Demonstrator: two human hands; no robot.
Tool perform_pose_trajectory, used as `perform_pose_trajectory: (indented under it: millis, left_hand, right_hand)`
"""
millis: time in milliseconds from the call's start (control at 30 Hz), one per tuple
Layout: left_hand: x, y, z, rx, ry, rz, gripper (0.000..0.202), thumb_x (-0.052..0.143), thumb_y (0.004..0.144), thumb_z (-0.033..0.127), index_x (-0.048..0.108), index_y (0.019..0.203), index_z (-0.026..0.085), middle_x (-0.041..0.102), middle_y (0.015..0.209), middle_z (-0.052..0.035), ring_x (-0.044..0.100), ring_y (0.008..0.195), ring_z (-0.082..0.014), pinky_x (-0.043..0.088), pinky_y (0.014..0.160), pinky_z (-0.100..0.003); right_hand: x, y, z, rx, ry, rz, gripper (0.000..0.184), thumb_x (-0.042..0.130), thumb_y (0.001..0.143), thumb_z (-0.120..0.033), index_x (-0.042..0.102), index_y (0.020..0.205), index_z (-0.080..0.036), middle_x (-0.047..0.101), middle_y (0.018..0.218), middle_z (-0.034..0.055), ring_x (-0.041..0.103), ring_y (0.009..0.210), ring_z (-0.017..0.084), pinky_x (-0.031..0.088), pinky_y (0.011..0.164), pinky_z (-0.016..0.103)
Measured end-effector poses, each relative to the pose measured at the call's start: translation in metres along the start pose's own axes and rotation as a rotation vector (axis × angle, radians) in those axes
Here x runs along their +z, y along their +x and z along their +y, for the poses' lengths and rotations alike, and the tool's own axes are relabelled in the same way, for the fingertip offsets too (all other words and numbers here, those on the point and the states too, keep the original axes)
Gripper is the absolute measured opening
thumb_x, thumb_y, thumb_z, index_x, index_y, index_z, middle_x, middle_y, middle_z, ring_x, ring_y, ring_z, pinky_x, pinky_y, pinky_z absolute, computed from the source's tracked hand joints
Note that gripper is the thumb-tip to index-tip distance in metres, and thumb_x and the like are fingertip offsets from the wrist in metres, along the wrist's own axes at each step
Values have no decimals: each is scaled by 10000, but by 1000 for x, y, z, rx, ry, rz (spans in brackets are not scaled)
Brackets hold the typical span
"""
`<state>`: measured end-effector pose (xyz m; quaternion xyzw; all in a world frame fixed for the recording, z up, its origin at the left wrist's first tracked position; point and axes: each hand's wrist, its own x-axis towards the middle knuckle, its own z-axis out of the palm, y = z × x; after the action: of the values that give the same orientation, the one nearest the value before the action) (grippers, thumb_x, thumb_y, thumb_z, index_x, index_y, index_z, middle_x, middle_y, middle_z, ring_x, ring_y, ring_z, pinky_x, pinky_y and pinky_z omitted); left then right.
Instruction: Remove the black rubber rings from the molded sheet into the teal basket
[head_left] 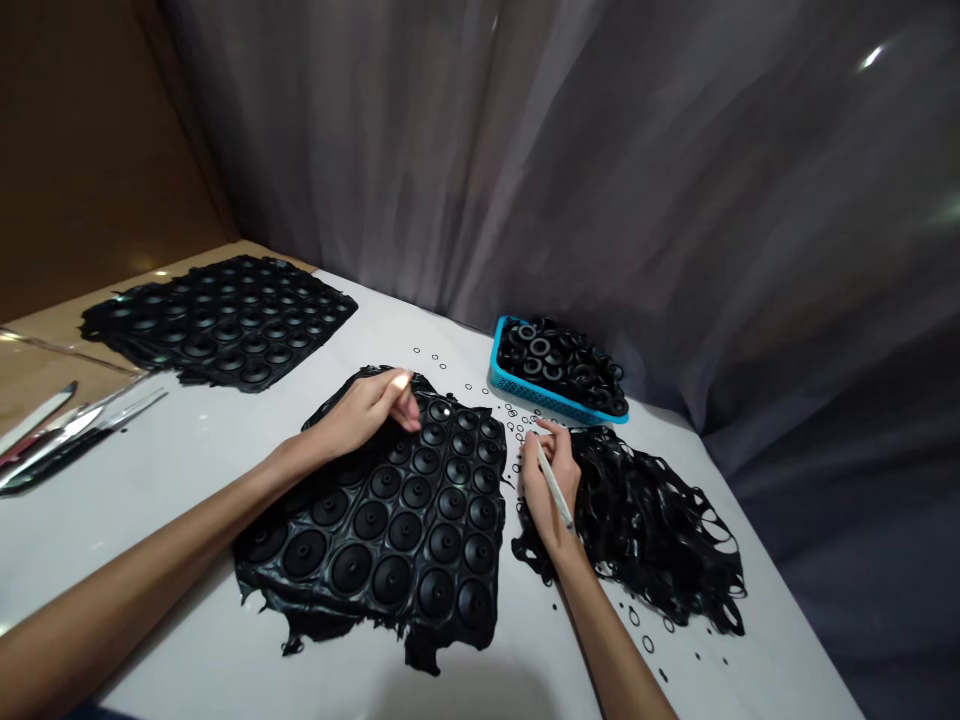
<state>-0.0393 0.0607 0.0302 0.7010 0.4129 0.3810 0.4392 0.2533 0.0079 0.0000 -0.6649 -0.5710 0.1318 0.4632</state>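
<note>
A black rubber sheet [409, 520] with rows of moulded round discs lies in front of me. My left hand [379, 405] is over the far part of this sheet with its fingers curled together; whether anything is between them is hidden. My right hand [551, 475] is closed around a slim white pen-like tool [555, 488], its back end slanting down toward the wrist. This hand is just right of the sheet, beside small black rings [512, 411] scattered on the table and a heap of torn black rubber scrap [660, 520].
A blue basket [555, 402] full of black rubber rings stands at the back, near a grey curtain [600, 180]. Another moulded black sheet [232, 320] lies at the far left. Slim tools [75, 435] lie at the left edge of the white table [195, 460].
</note>
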Motion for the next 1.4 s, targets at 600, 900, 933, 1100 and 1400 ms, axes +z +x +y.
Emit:
perform_pose_trajectory:
  millis: [600, 900, 933, 1100, 1400]
  left_hand:
    - [6, -2, -11, 253, 399, 11, 159, 508, 1035, 346, 398, 990, 240, 555, 1117, -60, 603, 920, -199, 497, 857, -383]
    - [3, 0, -16, 216, 414, 48, 299, 558, 1021, 390, 324, 899, 248, 434, 925, 8, 467, 766, -157, 425, 759, -343]
    - [4, -1, -16, 217, 404, 48, 290, 572, 1015, 395, 341, 919, 247, 451, 953, 0, 475, 776, -160, 438, 765, -345]
    - [10, -4, -19, 212, 357, -59, 353, 642, 982, 434, 444, 1202, 243, 466, 1297, -85, 538, 806, -167, 527, 804, -382]
    - [11, -4, -20, 224, 429, -15, 190, 569, 1002, 330, 405, 1001, 234, 450, 1054, -40, 518, 877, -195, 517, 809, -371]
  right_hand:
    - [0, -3, -8, -29, 0, -53, 340, 541, 1000, -464, 640, 1187, -199, 675, 783, 21, 637, 689, 211, 506, 707, 335]
    - [2, -6, -1, -30, 51, -28, 343, 562, 995, -480, 627, 1196, -209, 685, 817, 13, 655, 699, 196, 525, 721, 334]
    - [1, -7, -5, -55, 67, -17, 341, 572, 992, -480, 629, 1194, -212, 699, 839, 22, 666, 724, 198, 534, 741, 336]
    - [0, -1, -40, -138, 153, -346, 280, 637, 972, -458, 660, 1154, -247, 759, 919, 34, 712, 796, 203, 563, 777, 337]
    - [36, 14, -55, -199, 221, -657, 175, 605, 993, -387, 688, 1000, -234, 725, 835, -1, 692, 718, 167, 550, 701, 295]
